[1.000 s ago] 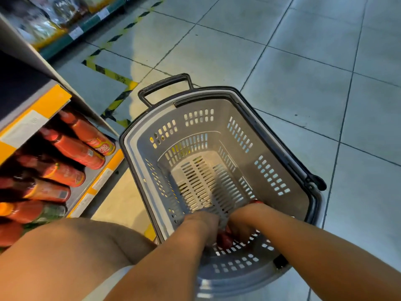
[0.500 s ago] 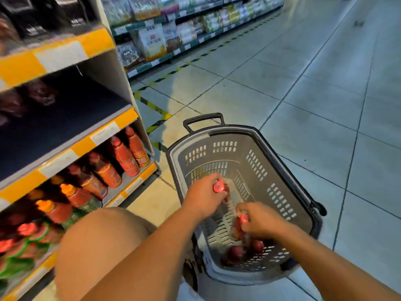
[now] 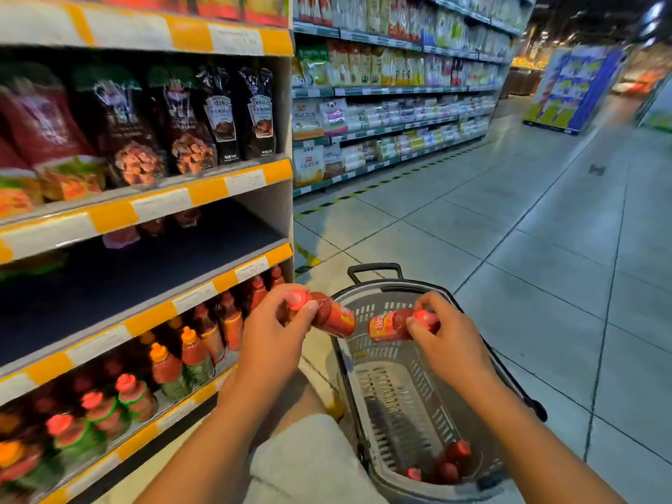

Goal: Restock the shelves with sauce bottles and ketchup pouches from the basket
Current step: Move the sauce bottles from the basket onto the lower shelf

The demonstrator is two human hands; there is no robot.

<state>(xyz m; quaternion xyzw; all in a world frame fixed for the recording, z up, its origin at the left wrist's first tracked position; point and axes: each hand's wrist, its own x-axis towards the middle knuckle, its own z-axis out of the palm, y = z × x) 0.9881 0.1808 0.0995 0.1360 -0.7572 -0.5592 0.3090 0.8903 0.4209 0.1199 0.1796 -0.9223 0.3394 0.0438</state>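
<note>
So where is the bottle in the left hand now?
In the head view, the left hand holds its bottle above the basket's left rim, just right of the bottom shelf.

Shelf price tags (image 3: 244, 181) blurred, unreadable; pouches (image 3: 25, 147) cut off left.

"HEINZ" reads on the two dark pouches (image 3: 238, 110) at the right end of the upper shelf. The price tag (image 3: 245, 182) below them seems to say "3.90"; other labels blur.
</note>
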